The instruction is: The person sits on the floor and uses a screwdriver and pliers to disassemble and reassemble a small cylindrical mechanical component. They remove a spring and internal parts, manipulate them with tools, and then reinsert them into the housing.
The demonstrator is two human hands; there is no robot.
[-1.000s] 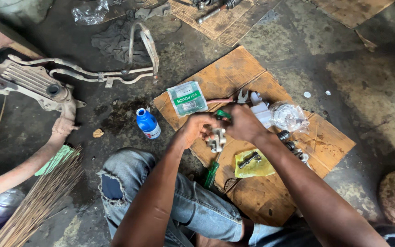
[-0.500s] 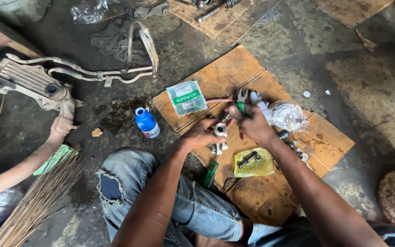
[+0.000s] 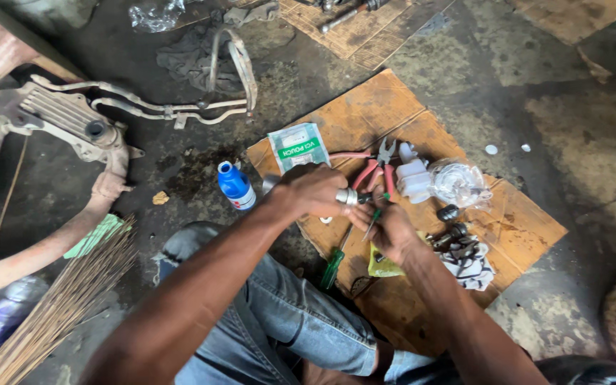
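My left hand (image 3: 311, 191) grips a small silvery metal part (image 3: 346, 196) above a cardboard sheet (image 3: 515, 214). My right hand (image 3: 392, 229) sits just below and to the right of it, fingers closed on a thin green-handled tool (image 3: 373, 219) whose tip points toward the part. Red-handled pliers (image 3: 377, 170) lie just beyond my hands. A green-handled screwdriver (image 3: 334, 262) lies on the cardboard under my wrists. A yellow packet (image 3: 379, 267) is partly hidden beneath my right hand.
A blue bottle (image 3: 236, 185) stands on the dark floor left of the cardboard. A white-and-green pouch (image 3: 293, 146), white plastic pieces (image 3: 413, 177), a clear bag (image 3: 459, 182) and dark metal parts (image 3: 449, 235) lie on the cardboard. Another person's arm (image 3: 44, 246) reaches in at left by a metal frame (image 3: 73, 122).
Both my hands rose off the cardboard and shifted slightly; the left now holds the metal part higher, and the right brings the thin tool to it. The other person's arm stayed.
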